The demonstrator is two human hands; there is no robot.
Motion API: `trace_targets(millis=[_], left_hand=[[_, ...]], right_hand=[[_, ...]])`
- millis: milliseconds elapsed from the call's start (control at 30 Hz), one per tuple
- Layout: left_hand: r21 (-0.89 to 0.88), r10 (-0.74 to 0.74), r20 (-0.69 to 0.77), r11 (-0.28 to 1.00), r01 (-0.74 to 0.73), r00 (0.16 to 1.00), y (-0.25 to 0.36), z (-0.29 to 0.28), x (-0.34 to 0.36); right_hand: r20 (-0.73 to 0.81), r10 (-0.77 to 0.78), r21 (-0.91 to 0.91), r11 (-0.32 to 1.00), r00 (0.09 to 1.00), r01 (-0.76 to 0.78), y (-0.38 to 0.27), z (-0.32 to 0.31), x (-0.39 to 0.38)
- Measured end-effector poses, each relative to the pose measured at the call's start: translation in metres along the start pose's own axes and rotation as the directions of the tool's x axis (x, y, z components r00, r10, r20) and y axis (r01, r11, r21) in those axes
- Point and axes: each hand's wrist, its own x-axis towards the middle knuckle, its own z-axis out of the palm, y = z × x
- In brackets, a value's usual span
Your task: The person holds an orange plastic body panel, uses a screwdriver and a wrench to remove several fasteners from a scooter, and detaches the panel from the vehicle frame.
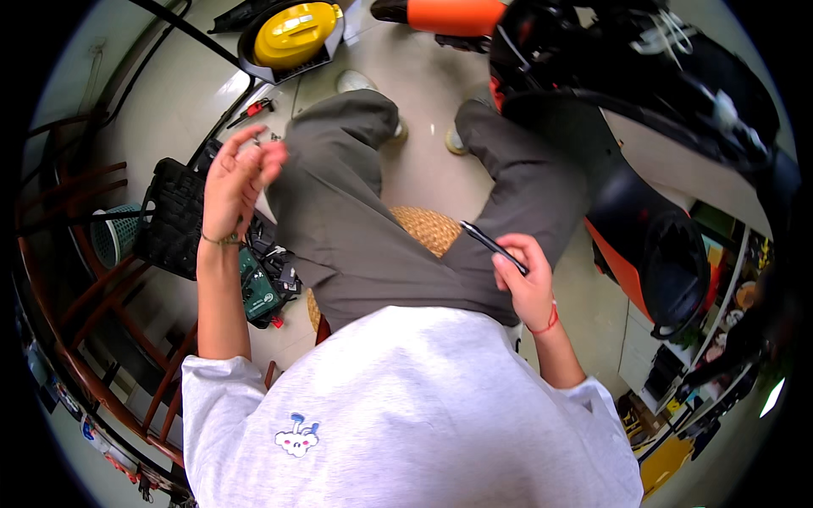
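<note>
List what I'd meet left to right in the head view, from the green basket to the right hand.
Green basket, black case, left hand, woven seat, black pen-shaped tool, right hand holding that tool.

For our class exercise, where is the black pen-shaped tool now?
In the head view, the tool sits right of centre, held in the right hand.

– What can't you make out?
– I get the left hand [235, 182] blurred at the fingertips; whether they pinch anything, I can't tell.
– The right hand [528, 284]?
– It hides one end of the black tool [484, 239] from me.
– Beyond?
– Trousers [360, 254] cover much of the woven seat [426, 227]; the top edge cuts off the orange piece [453, 15].
</note>
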Motion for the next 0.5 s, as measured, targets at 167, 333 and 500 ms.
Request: trace_targets(millis=[167, 333, 500], left_hand=[[0.331, -0.261, 0.291, 0.930, 0.159, 0.920, -0.036, 0.130, -0.068], [0.296, -0.218, 0.388, 0.950, 0.103, 0.895, -0.057, 0.183, -0.100], [0.386, -0.250, 0.356, 0.917, 0.101, 0.900, -0.052, 0.201, -0.115]], right_hand=[[0.056, -0.097, 0.279, 0.957, 0.994, 0.078, -0.024, -0.007, -0.020], [0.107, -0.181, 0.371, 0.920, 0.978, 0.130, -0.035, -0.025, -0.047], [0.133, -0.182, 0.469, 0.877, 0.974, 0.100, -0.026, -0.038, -0.056]])
